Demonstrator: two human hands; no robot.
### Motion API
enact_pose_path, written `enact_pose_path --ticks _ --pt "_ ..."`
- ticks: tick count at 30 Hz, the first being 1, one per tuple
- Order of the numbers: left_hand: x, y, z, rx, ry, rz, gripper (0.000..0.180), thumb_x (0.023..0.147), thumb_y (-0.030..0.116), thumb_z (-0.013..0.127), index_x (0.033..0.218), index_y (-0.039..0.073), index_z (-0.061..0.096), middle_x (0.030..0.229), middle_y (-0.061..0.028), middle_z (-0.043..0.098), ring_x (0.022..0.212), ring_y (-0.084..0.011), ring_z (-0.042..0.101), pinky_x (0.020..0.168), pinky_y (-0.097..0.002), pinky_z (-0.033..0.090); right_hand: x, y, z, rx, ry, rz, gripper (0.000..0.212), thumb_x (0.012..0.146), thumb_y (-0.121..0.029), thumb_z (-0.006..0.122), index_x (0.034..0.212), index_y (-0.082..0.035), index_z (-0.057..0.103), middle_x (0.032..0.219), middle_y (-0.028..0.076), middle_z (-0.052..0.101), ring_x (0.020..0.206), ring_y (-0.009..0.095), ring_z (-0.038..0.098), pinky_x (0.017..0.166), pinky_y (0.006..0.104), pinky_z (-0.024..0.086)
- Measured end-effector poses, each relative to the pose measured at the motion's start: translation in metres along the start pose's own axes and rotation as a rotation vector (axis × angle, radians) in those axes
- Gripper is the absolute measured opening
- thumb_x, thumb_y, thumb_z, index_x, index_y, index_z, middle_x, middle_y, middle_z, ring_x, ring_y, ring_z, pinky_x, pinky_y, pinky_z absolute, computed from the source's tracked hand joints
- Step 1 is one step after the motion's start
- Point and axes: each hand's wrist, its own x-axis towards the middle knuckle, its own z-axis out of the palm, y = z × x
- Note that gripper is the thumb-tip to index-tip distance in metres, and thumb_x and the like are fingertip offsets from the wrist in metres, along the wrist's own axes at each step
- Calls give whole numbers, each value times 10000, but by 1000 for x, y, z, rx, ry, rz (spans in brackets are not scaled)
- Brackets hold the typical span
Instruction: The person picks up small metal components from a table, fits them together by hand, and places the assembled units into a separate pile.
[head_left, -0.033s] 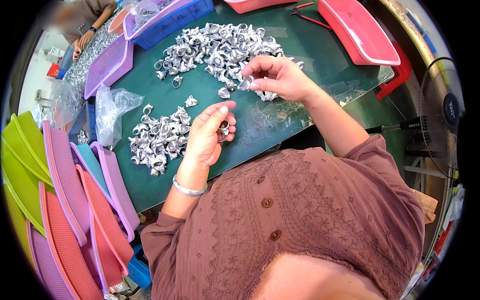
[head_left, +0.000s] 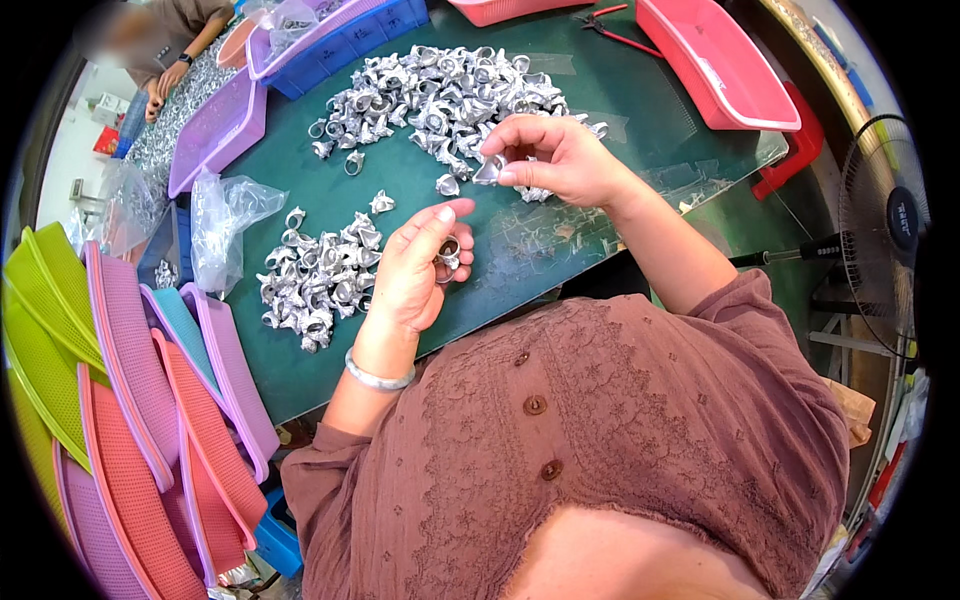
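Observation:
Between the thumb and forefinger of my right hand (head_left: 560, 160) is a silver metal ring (head_left: 487, 171), held above the near edge of a large heap of similar rings (head_left: 440, 95). My left hand (head_left: 415, 262) is curled around another silver ring (head_left: 449, 256), its band partly hidden by the fingers. Just left of that hand lies a smaller pile of rings (head_left: 318, 282). A few single rings, one of them a loose ring (head_left: 447, 185) between my hands, rest on the green tabletop (head_left: 510, 255).
Stacked plastic baskets (head_left: 130, 400) crowd the left side, beside a clear plastic bag (head_left: 228, 225). Purple (head_left: 222, 135) and blue bins (head_left: 350, 45) stand at the far left; a pink tray (head_left: 715, 65) and red-handled pliers (head_left: 625, 35) lie far right. A fan (head_left: 885, 230) stands right. Another person (head_left: 180, 45) works beyond.
The ring in my right fingers has turned and shifted very slightly. My left hand and the piles look the same.

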Motion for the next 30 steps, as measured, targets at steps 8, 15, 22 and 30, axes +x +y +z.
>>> enact_pose_path --ticks 8,15,22,30 --pt "1 -1 4 -195 -294 25 383 937 355 474 1117 24 543 795 -34 555 657 -108 503 549 -229 415 -7 -10 22 -85 -57 -214 268 772 -29 681 1027 -20 597 996 44 562 873 117 529 760 254 441" --pt "-2 -3 8 -164 -321 58 340 916 335 518 1112 57 520 815 -9 530 693 -96 478 553 -214 389 -13 -5 25 35 -21 -201 296 770 -60 696 1044 -13 595 1006 47 565 868 112 535 738 254 445" --pt "-3 -3 6 -180 -276 99 329 902 189 563 1192 41 524 845 -29 584 685 -93 523 564 -212 428 -15 -11 22 -201 -30 -250 200 757 -45 696 940 -17 619 907 45 564 852 122 530 732 246 435" --pt "-6 -1 7 -140 -200 154 432 871 149 594 1276 66 469 882 -36 599 725 -97 528 575 -218 422 -20 -15 32 -329 38 -327 133 743 28 664 860 -14 615 813 66 623 744 172 607 639 290 475"
